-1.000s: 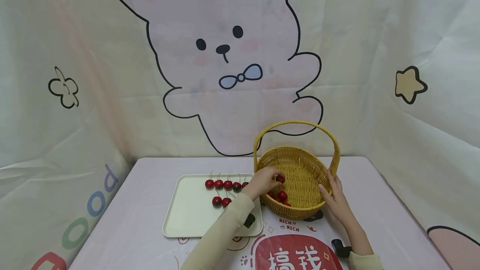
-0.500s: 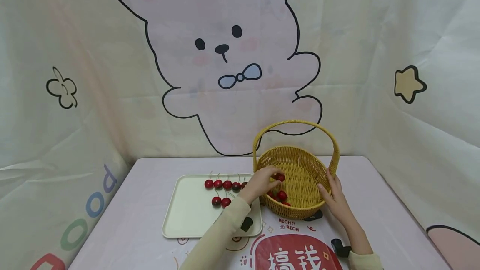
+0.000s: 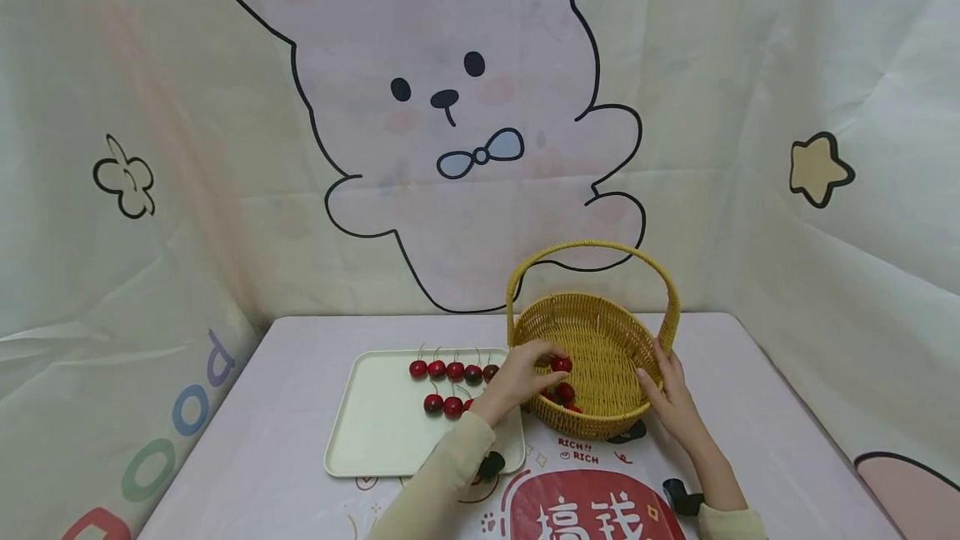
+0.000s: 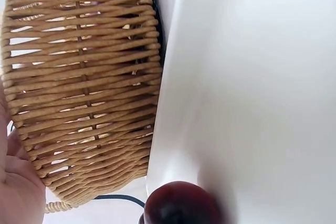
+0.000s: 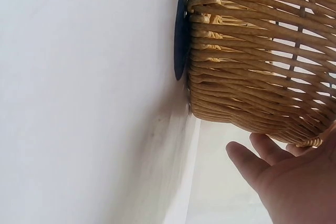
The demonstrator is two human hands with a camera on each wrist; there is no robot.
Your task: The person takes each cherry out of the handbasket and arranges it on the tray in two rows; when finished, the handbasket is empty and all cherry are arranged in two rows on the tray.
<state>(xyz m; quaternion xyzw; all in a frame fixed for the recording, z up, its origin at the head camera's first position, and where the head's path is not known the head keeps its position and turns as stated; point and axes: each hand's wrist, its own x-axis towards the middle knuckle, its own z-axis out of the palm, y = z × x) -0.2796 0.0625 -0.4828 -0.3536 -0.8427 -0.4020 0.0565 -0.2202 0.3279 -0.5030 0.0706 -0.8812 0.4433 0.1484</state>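
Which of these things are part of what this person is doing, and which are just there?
Apparently in use:
left hand, pinching a cherry
right hand, holding the basket
tray with more cherries

Just there, it seems:
rabbit backdrop
red table print

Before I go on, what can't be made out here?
Head: part of the tray, behind the left hand.
Head: count of cherries in the basket, some partly behind its rim.
Left wrist: lower part of a cherry, cut by the bottom edge.
Right wrist: the basket's inside, behind its wall.

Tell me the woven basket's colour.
The basket is golden yellow, best seen whole in the head view.
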